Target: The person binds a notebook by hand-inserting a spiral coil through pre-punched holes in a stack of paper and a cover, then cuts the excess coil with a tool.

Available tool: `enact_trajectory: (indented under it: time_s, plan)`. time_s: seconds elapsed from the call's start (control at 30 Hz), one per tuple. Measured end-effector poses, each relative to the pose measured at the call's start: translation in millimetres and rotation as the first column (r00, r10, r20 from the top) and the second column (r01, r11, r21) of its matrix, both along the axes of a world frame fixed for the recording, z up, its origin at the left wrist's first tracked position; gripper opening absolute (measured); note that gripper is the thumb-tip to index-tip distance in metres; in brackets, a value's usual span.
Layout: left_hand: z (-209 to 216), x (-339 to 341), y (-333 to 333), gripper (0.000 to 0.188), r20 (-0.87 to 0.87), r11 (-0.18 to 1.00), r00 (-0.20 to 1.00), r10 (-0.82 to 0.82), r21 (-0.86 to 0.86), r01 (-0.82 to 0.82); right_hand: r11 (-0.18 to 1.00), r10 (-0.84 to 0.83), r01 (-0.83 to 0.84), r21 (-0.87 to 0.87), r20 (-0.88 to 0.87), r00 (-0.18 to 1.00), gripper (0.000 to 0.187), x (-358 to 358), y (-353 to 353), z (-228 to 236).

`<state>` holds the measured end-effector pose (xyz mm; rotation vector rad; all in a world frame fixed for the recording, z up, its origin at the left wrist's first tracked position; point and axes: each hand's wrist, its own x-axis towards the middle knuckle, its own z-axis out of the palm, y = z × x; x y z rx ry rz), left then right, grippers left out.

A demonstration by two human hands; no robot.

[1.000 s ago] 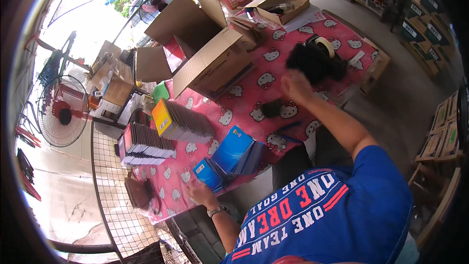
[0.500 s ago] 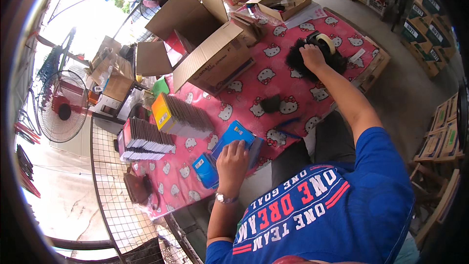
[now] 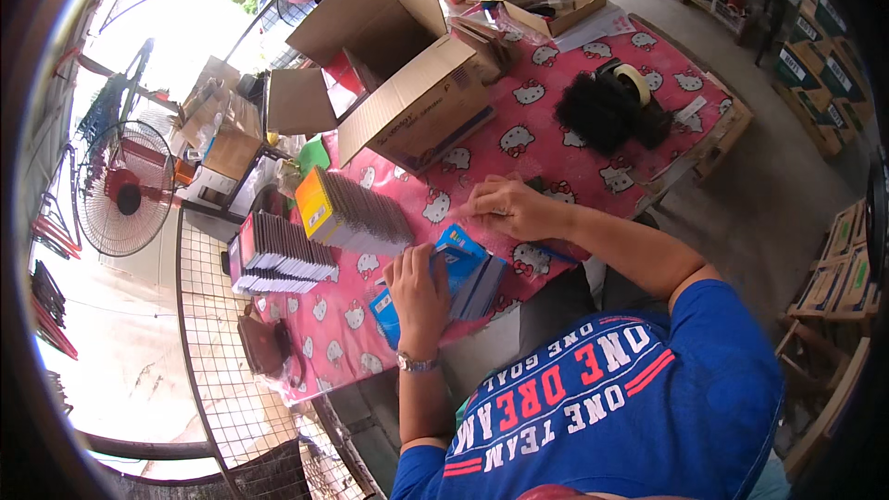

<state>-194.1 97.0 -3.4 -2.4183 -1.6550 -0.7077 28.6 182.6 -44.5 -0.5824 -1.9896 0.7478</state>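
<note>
My left hand has its fingers curled over a blue-covered booklet lying on a small stack of blue booklets near the table's front edge. Another blue booklet shows just left of that hand. Just beyond the stack, to the right, my right hand is raised with thumb and fingers pinched together; whatever is between them is too small to make out. Two rows of booklets stand farther left, one with a yellow cover and one with a reddish-purple cover.
A large cardboard box with raised flaps stands behind the booklets. At the right are a black fuzzy object and a tape roll on a dispenser. A shallow open carton lies at the back. A brown pouch sits at the left edge.
My right hand has left the black fuzzy object beside the tape roll and come leftward to near the blue booklets. My left hand has shifted slightly left, its fingers more curled.
</note>
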Motion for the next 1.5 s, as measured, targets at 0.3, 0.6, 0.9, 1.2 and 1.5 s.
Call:
enact_trajectory:
  time_s: [0.3, 0.6, 0.9, 1.2, 1.5]
  plan:
    - [-7, -2, -1, 0.020, 0.033, 0.999, 0.999, 0.028, -0.021, -0.027, 0.997, 0.054, -0.050, 0.062, -0.055, 0.997, 0.026, -21, -5, 12]
    - [-7, 1, -2, 0.019, 0.039, 0.999, 0.999, 0.029, -0.030, -0.028, 0.972, 0.204, -0.208, -0.106, -0.049, 0.978, 0.023, -15, -6, 18]
    - [-1, 1, -1, 0.022, 0.067, 0.996, 0.997, 0.039, -0.086, -0.033, 0.904, 0.344, -0.359, -0.231, -0.102, 0.933, 0.023, -20, 1, 19]
    - [-1, 8, -3, 0.022, -0.020, 0.998, 1.000, 0.012, 0.055, -0.011, 0.976, 0.140, -0.101, -0.192, 0.201, 0.970, 0.028, -19, -23, 48]
    - [2, 12, -8, 0.020, 0.061, 1.000, 0.998, -0.007, -0.002, 0.008, 0.617, 0.287, -0.347, -0.707, -0.209, 0.935, 0.039, -21, 23, 3]
